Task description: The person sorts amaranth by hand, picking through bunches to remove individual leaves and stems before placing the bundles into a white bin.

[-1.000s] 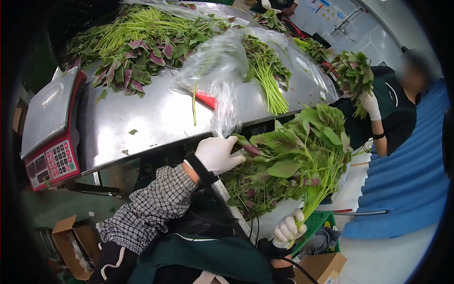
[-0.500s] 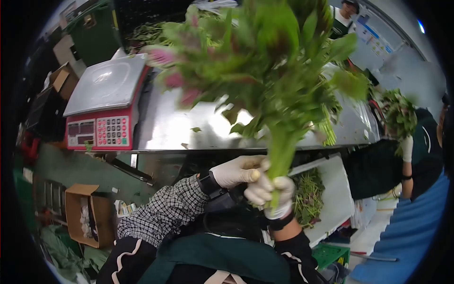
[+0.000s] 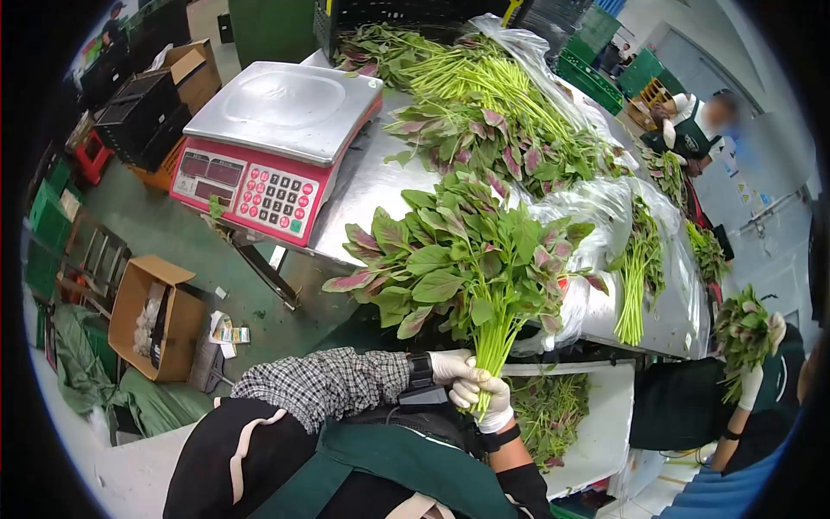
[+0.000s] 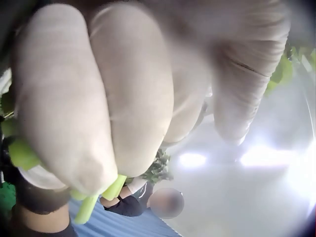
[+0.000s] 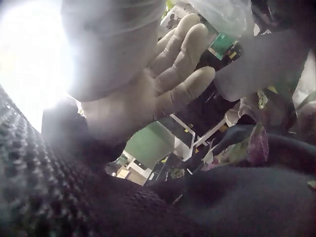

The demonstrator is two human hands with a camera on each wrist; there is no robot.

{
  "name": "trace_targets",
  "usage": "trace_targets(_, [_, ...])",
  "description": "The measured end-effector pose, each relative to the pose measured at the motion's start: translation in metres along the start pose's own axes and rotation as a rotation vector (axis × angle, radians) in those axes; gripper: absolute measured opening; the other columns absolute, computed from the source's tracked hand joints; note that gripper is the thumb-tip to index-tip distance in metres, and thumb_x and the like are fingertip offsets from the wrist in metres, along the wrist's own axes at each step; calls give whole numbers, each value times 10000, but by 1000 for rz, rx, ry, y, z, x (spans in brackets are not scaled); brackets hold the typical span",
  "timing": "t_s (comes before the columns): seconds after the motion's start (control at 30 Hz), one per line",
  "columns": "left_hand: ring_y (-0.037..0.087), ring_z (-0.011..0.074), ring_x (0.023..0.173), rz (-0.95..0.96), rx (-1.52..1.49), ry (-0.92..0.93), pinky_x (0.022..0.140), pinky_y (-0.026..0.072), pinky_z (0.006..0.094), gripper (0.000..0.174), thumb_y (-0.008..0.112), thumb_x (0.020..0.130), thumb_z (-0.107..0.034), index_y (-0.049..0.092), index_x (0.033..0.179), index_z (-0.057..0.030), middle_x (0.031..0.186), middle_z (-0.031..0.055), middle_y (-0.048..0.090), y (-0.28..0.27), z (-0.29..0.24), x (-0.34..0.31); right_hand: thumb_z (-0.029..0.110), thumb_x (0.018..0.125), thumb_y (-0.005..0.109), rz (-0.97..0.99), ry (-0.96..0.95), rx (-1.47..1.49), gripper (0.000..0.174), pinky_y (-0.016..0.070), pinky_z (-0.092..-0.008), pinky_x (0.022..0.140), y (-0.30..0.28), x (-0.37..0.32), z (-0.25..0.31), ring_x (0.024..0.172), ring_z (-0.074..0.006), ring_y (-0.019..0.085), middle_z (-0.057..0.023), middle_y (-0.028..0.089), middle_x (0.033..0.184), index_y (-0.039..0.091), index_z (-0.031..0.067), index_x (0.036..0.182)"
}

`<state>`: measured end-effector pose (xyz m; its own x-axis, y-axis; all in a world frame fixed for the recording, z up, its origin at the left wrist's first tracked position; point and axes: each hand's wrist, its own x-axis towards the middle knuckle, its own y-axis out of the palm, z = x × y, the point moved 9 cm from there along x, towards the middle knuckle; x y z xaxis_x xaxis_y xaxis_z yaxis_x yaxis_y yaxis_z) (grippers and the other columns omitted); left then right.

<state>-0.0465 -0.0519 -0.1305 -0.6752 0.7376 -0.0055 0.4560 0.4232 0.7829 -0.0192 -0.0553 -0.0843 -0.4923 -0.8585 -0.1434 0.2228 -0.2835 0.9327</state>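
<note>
A leafy bunch of green and purple amaranth [image 3: 467, 268] stands upright in front of the person's chest, leaves up. My right hand [image 3: 491, 405], in a white glove, grips its pale green stems low down. Close above it, my gloved left hand [image 3: 453, 367] holds the stems from the left side. In the left wrist view the left hand's fingers [image 4: 133, 94] fill the upper part, bent, with cut stem ends [image 4: 86, 210] poking out below. White-gloved fingers [image 5: 182, 64] also show in the right wrist view, where the bunch itself is mostly hidden.
A red scale [image 3: 251, 164] with a metal pan stands at the steel table's [image 3: 346, 216] left end. More amaranth [image 3: 519, 112] and plastic bags [image 3: 579, 216] lie behind. Below right is a white bin [image 3: 605, 415] of greens. Another person [image 3: 761, 381] holds a bunch at right.
The right hand has brought the amaranth up from the bin to the chest. My left hand has left the plastic bag and come to the stems. The head view has swung left.
</note>
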Motion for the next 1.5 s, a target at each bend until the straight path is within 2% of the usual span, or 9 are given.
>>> trace_targets(0.03, [539,89,736,13,-24,58,638,467,247,475,745,743,-366,559,1013,-21,831,20,575,5,-7,-4,161,793,565,-13,-3,-10,296,353,-307,536,-1,1,-1,520,-144,415,-8,428,649,526,65,1070])
trace_targets(0.3, [545,105,757,-29,128,-121,656,478,262,563,705,788,-340,476,1196,-27,961,67,584,-7,3,-3,199,795,580,-45,53,-239,222,375,-322,564,-14,3,-9,560,-160,443,-57,464,690,513,-12,807])
trace_targets(0.47, [592,102,582,-154,373,-224,505,519,263,494,646,823,-347,515,1208,-66,922,114,631,9,-22,-13,88,722,648,-253,75,-339,244,540,-361,621,-36,-5,-3,661,-231,586,-139,577,799,566,-31,919])
trace_targets(0.77, [582,68,622,-184,590,-239,370,465,189,362,572,840,-292,572,1152,-110,956,48,615,13,-43,-25,36,741,649,-302,42,-408,266,524,-322,697,-37,5,-3,777,-219,624,-131,627,883,598,-10,998])
trace_targets(0.83, [595,132,851,-209,634,-230,714,490,264,368,591,801,-314,615,1092,-90,965,56,639,23,-59,-32,65,756,662,-325,59,-456,297,520,-321,716,-32,4,-3,815,-205,622,-104,626,909,586,7,1037])
trace_targets(0.93, [601,150,889,-162,728,-89,797,460,269,354,588,796,-296,634,1065,-70,1000,70,647,-10,-34,-12,125,793,674,-415,-53,-574,375,501,-306,778,-43,0,1,895,-180,605,-82,612,1001,538,17,1126])
trace_targets(1.07, [605,155,924,-295,659,-101,823,456,261,345,606,772,-234,647,1057,-42,1037,94,650,-17,-38,-23,232,831,655,-347,23,-711,516,380,-284,939,-47,-4,-6,1076,-163,497,-82,536,1170,460,3,1251])
trace_targets(1.2, [621,147,867,-405,428,-39,794,477,250,306,633,755,-178,645,1014,-16,963,90,660,-25,-36,-37,213,843,636,-481,289,-1183,465,431,-278,878,-56,-30,7,996,-125,540,-57,570,1132,500,-18,1222])
trace_targets(1.5, [607,116,686,-563,390,-108,624,516,232,259,624,779,-63,583,1018,28,840,81,633,-27,-43,-52,51,819,605,-410,-222,-1368,189,464,-244,783,92,-22,94,872,-111,585,-55,629,956,612,2,1002])
